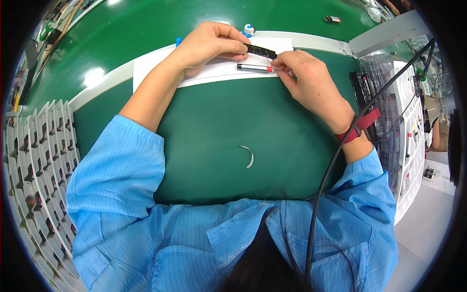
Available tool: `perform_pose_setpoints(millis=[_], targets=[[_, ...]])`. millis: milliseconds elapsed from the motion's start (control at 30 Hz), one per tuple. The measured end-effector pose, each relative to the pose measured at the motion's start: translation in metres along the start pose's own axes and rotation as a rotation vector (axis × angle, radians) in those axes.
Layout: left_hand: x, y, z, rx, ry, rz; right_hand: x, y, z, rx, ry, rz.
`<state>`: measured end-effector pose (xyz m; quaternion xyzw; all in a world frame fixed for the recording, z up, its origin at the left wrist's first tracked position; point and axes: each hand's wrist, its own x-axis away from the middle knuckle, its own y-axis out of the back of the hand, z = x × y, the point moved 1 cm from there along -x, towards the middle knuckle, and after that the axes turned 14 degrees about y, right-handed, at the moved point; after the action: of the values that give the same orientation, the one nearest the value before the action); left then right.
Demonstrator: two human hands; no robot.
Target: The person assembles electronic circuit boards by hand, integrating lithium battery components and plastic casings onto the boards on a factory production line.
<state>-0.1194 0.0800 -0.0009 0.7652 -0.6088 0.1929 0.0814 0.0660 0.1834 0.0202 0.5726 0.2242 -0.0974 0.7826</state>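
Above a white sheet of paper (pixel 160 68), my left hand (pixel 206 46) pinches one end of a narrow black circuit board (pixel 260 51) between thumb and fingers. My right hand (pixel 311 75), with a red band on its wrist, is closed at the board's other end; its fingertips partly cover that end. Just below the board lies a slim silver cylindrical cell (pixel 254 67) with a red end, beside the right fingertips. A thin wire seems to run between cell and board, too small to be sure.
A curled pale strip (pixel 251 157) lies on the green mat. Racks of small parts stand at left (pixel 41 160) and right (pixel 411 131). A black cable (pixel 335 155) hangs across my right forearm. Beyond the white rail are a small white-and-blue object (pixel 248 30) and another small part (pixel 332 19).
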Motion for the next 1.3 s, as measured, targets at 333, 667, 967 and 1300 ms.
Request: perform_pose_setpoints(millis=[333, 667, 967, 1300], targets=[[0.004, -0.012, 0.002, 0.261, -0.012, -0.076, -0.018, 0.036, -0.020, -1.148, -0.642, -0.408], [0.001, -0.013, 0.003, 0.305, 0.056, 0.014, -0.019, -0.010, -0.034, -1.173, -0.628, -0.570], [0.001, -0.014, 0.002, 0.300, 0.060, 0.017, -0.018, -0.004, -0.038, -1.060, -0.572, -0.430], [-0.001, -0.014, 0.004, 0.262, 0.044, 0.014, -0.016, -0.017, -0.041, -0.969, -0.518, -0.480]])
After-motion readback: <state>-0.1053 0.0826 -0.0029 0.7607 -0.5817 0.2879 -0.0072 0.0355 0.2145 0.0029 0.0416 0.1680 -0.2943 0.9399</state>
